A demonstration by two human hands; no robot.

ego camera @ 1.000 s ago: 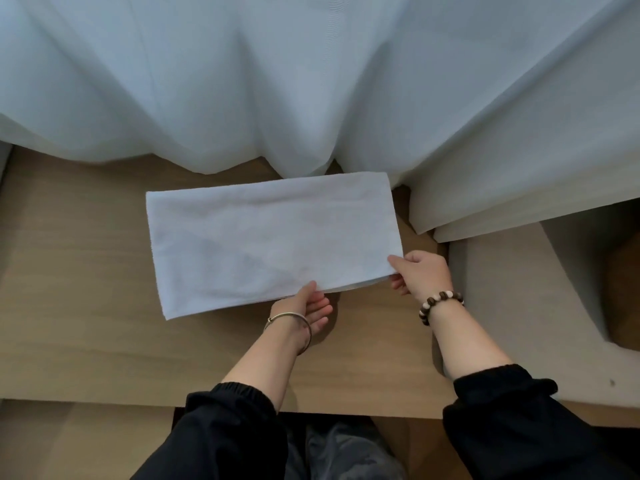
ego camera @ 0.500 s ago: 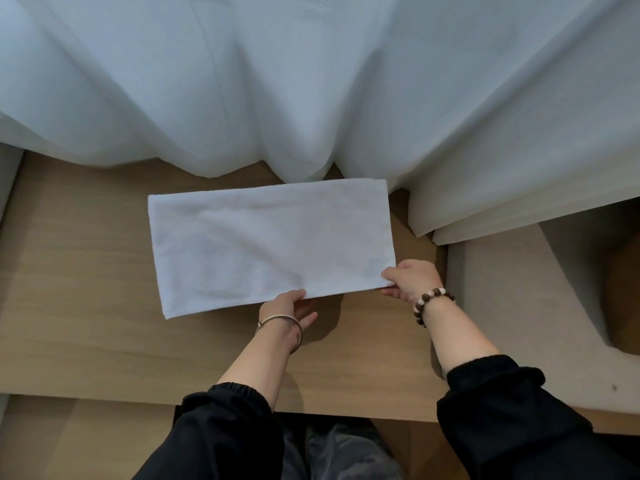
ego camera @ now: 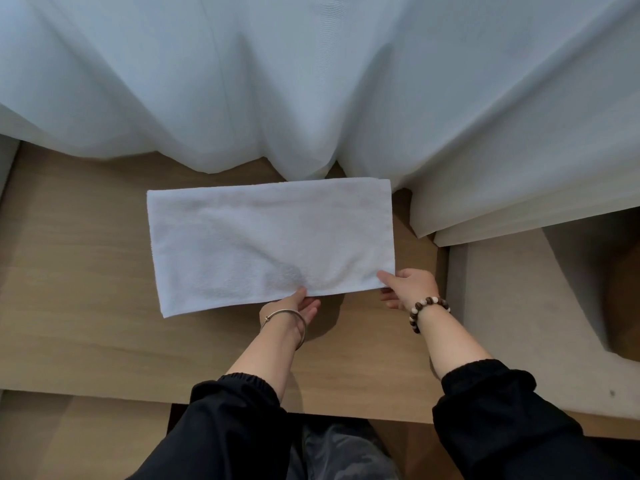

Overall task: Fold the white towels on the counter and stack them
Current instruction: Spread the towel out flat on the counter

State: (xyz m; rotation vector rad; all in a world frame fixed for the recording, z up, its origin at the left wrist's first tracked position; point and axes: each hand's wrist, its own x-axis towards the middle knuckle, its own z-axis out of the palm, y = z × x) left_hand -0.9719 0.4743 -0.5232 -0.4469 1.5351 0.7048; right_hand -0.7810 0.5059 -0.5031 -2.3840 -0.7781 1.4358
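Towel (ego camera: 270, 244) pinched along near edge: left hand (ego camera: 294, 311) midway, right hand (ego camera: 410, 289) at corner.

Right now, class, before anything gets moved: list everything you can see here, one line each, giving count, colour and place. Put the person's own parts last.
towel: one, white, folded into a long strip, mid-counter
counter: one, light wood, under the towel
sheer curtain: one, white, hanging behind, hem reaching the counter's far edge
heavier curtain: cream, right of the towel; number of layers unclear
grey ledge: one, grey, right of the counter
bangle: one, silver, left wrist
bead bracelet: one, brown and white, right wrist
sleeves: two, black, bottom of view
left hand: one, holds the towel's near edge
right hand: one, pinches the towel's near right corner
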